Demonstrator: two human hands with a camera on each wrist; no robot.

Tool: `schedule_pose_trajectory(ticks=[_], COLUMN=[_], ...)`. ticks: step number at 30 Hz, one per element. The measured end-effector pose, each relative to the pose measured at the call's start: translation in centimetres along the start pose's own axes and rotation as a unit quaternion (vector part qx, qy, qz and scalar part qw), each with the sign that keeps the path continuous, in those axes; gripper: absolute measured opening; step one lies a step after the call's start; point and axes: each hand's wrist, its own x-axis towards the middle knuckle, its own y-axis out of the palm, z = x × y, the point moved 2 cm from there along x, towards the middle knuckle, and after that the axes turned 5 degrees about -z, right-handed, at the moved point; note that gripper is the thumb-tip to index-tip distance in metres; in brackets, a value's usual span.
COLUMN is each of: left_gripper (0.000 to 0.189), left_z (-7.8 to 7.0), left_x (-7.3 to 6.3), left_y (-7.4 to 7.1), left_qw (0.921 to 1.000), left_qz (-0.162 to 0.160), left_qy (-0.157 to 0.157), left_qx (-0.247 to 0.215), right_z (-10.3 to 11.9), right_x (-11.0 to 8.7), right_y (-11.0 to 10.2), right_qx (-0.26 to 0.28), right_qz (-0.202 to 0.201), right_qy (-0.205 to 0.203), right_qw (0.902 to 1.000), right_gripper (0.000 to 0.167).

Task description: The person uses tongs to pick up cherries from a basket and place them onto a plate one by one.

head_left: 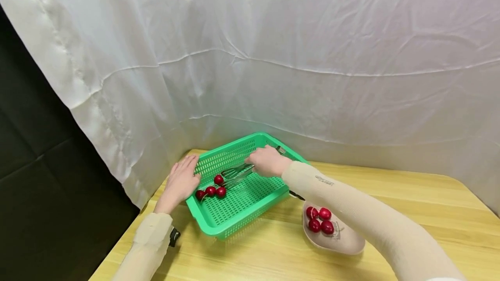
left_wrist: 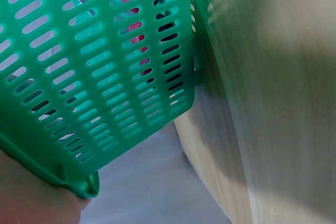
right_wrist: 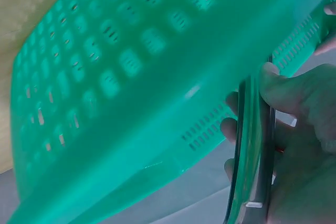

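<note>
My left hand rests over the left rim of a green perforated basket, fingers extended along the rim. In the left wrist view, part of that hand lies against the rim. My right hand grips metal tongs over the basket. The tongs' far ends reach down beside a dark red cherry. More cherries with stems lie together near the basket's left side. The right wrist view shows the thumb and fingers around the tongs.
A pale pink dish holding several cherries stands right of the basket, partly under my right forearm. A dark pointed object shows beside the basket. The wooden table ends at a white curtain behind.
</note>
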Motion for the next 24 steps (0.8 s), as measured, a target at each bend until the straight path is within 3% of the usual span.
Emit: schedule_pose_trajectory(ticks=[13,24], left_gripper=[0.06,0.061], left_z=[-0.1,-0.2], left_x=[-0.3,-0.1], left_y=[-0.1,0.0], left_qw=[1.0,0.9999], left_qz=[0.002,0.006], left_qy=[-0.004,-0.008], left_qx=[-0.005,-0.014], right_z=[2.3,2.4], right_x=[2.0,1.6], right_y=[-0.5,-0.4], right_qx=[-0.031,-0.02], right_qz=[-0.002,-0.028], right_qy=[-0.032,-0.029], right_qw=[0.999,0.999], right_gripper=[0.04,0.036])
